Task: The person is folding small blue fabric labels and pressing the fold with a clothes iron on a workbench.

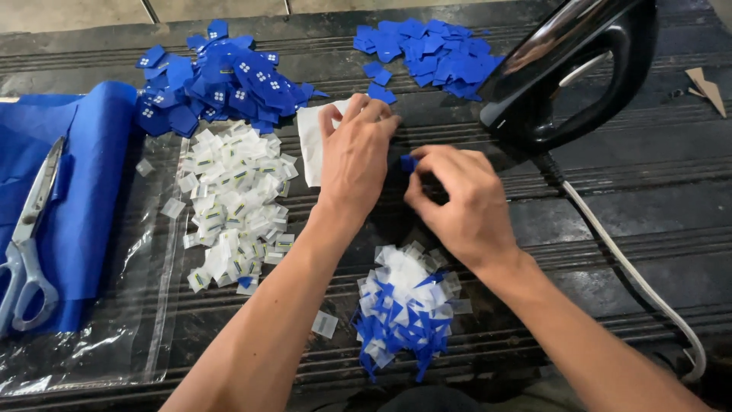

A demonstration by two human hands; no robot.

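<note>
Scraps of white and blue offcuts (404,309) sit heaped nearest the person, just short of the black iron (568,69) and to its left. Beyond that heap the right hand (457,200) pinches a small blue fabric piece (408,162) between fingertips, closed on it, close beside the iron's base. The left hand (354,156) lies palm down, fingers spread flat, pressing a white cloth (311,141) left of the iron. Farther left spread white labels (232,202) on a clear plastic bag (114,336), with scissors (27,244) on blue fabric (88,183). Farthest lie blue printed patches (221,76) and plain blue squares (427,49).
</note>
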